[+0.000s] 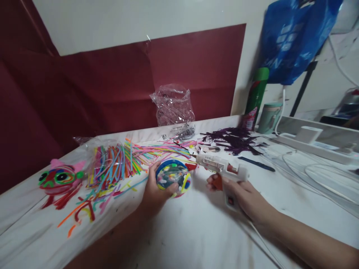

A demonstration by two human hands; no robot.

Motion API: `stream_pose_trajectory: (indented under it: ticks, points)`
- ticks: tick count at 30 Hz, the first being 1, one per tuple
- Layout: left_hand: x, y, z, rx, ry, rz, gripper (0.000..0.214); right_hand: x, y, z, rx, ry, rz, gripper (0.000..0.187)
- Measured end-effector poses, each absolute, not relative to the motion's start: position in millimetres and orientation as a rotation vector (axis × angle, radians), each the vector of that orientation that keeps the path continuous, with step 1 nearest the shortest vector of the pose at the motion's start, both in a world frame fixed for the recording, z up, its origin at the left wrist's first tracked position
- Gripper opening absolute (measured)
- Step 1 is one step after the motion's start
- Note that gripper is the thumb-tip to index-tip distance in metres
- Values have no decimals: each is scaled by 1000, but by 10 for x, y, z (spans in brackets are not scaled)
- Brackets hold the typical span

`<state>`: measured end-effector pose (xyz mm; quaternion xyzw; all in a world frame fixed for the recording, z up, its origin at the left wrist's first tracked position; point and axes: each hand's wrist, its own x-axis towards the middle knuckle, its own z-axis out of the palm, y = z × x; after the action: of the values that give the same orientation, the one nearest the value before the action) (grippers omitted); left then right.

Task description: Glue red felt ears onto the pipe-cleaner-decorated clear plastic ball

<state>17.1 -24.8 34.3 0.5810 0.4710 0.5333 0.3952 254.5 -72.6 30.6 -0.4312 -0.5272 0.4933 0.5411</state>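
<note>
Over the white table [185, 241], a round multicoloured piece [170, 177] is grasped by the left hand [157, 192], and a glue gun [209, 163] is gripped by the right hand [242, 194], its tip held near the piece's far rim. Gluing is seemingly in hand; steadiness and careful aim are called for. Bundled pipe cleaners [113, 162], a decorated figure [60, 178] (apparently of similar stems) and purple strands [238, 140] are spread around; the trailing cord [263, 239] could be snagged.
</note>
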Motion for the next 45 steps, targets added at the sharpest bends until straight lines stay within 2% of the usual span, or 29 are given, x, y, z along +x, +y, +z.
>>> stream_pose_trajectory:
  ticks: [5,11,15,34,45]
  points:
    - [194,-249,268,1533,1218,1380,85,2599,-830,344,-1057,-1383,1036,31]
    - [204,-206,202,1438,1236,1338,82,2590,-887,399,-1194,-1544,937,34]
    - [180,-157,137,1374,1216,1375,88,2592,-901,407,-1231,-1678,885,37]
    - [278,-258,242,1349,1216,1366,80,2586,-890,391,-1281,-1715,863,40]
    - [245,-216,165,1390,1189,1320,85,2570,-886,428,-1257,-1715,884,41]
